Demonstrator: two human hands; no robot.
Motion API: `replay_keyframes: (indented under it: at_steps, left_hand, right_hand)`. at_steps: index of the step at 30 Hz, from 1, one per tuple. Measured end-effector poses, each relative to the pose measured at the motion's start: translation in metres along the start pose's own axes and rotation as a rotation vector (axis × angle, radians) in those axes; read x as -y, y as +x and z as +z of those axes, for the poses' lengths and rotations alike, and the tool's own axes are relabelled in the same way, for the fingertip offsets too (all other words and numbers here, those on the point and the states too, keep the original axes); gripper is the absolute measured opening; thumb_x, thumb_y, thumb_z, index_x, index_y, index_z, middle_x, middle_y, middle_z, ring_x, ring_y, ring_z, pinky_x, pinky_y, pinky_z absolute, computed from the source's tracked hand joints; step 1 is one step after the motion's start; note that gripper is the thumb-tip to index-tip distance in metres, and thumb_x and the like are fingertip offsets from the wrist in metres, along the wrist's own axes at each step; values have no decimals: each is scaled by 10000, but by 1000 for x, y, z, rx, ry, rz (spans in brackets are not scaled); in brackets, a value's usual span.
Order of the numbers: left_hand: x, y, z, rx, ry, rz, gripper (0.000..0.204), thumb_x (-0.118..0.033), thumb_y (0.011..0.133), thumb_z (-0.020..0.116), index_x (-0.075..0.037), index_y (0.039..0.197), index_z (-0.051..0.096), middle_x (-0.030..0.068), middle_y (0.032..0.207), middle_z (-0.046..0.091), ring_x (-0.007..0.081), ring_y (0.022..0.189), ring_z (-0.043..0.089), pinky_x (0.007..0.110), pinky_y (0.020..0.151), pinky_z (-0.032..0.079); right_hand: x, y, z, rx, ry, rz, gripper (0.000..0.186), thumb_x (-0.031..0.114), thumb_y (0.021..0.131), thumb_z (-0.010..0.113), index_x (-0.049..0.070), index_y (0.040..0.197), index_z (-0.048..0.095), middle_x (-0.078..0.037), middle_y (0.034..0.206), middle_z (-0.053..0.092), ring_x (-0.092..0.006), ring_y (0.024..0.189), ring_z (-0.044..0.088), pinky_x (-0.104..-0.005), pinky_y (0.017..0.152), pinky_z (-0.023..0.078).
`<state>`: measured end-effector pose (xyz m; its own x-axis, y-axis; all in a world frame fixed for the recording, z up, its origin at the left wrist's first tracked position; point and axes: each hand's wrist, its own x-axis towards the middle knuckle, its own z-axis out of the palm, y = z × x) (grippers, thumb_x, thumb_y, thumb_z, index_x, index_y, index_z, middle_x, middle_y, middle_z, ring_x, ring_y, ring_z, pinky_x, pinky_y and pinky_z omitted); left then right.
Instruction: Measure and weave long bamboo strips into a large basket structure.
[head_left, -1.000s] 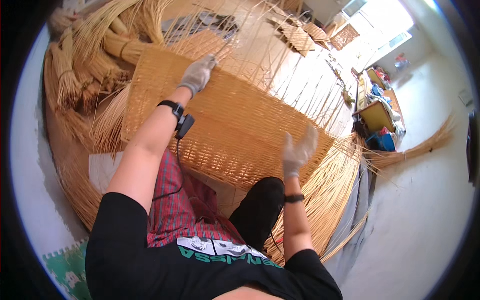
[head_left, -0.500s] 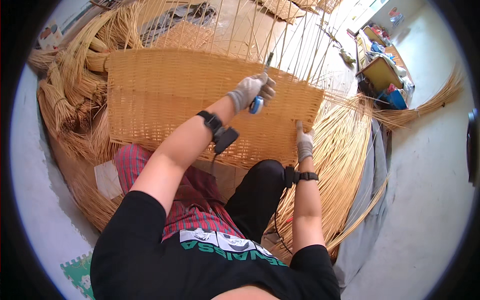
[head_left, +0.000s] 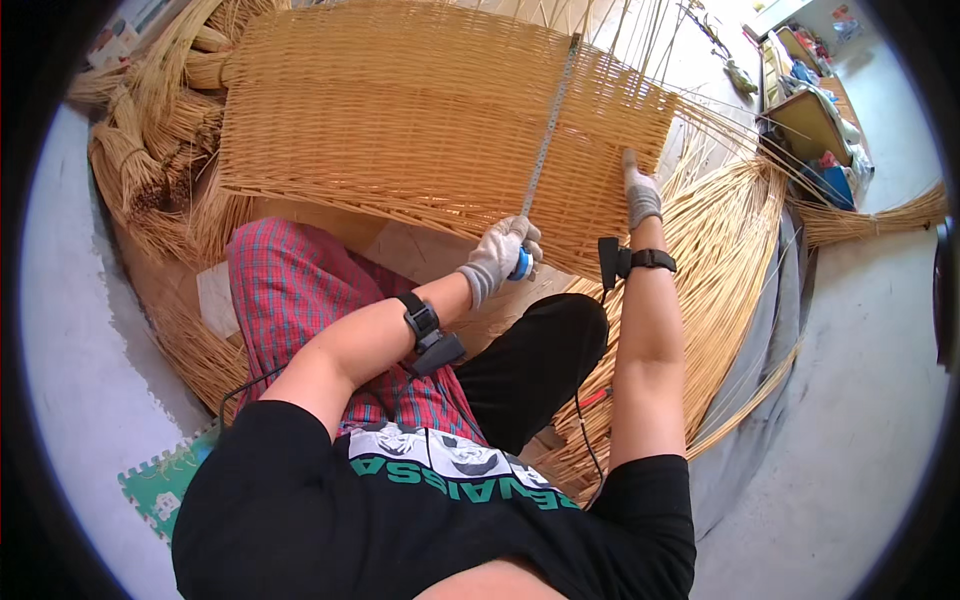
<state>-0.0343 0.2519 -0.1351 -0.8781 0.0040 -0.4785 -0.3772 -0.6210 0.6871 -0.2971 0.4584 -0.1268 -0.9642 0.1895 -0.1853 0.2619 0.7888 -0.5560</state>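
Observation:
A wide woven rattan panel (head_left: 390, 120) stretches across in front of me, with its near edge above my knees. My left hand (head_left: 500, 255), in a pale work glove, is closed round a blue and white tape measure (head_left: 521, 263) at that near edge. From it the metal tape blade (head_left: 549, 130) runs out over the weave to near the far edge, lying across the strands. At the panel's right end my right hand (head_left: 641, 190), also gloved, grips the side, thumb on top; its other fingers are mostly hidden underneath.
Loose unwoven strands (head_left: 640, 45) stick out beyond the panel's far edge. Bundles of rattan (head_left: 140, 165) lie at the left, and a large spread of strands (head_left: 690, 300) fills the floor at right. A cluttered shelf (head_left: 815, 125) stands by the right wall.
My left hand has come back toward me from the panel's far part, and a length of tape blade now shows across the weave. The panel sits higher in view, my right hand still on it.

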Motion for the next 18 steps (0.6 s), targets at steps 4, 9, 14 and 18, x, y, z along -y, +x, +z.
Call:
replay_keyframes:
  at_steps: [4,9,14,18]
  left_hand:
    - [10,-7,6,-19,22,-58,366,-366,1096,456,-34,1037,597,98,778,667,206,626,649,395,555,592]
    - [59,-30,-19,-70,130,-174,401,-396,1099,431,-38,1122,611,122,856,705,220,694,684,379,615,598]
    - [60,-25,-30,-60,161,-209,423,-407,1095,438,-26,1221,571,162,938,706,232,677,687,375,579,600]
    - [56,-26,-32,-44,164,-157,366,-378,1096,447,-60,1252,538,164,933,700,240,636,675,379,563,597]
  right_hand:
    - [2,0,-1,11,-33,-11,1129,886,811,432,-34,1459,504,-300,1480,500,-383,1438,430,-391,1167,340]
    - [9,-11,-1,-16,188,-61,1030,826,828,508,-5,1436,548,-279,1477,516,-350,1411,477,-377,1160,360]
    - [10,5,7,-1,75,113,1057,824,798,573,-22,1432,548,-265,1463,539,-344,1396,500,-388,1141,383]
    - [-5,24,14,47,203,53,1052,817,798,588,-24,1429,549,-255,1451,555,-348,1390,506,-391,1134,391]
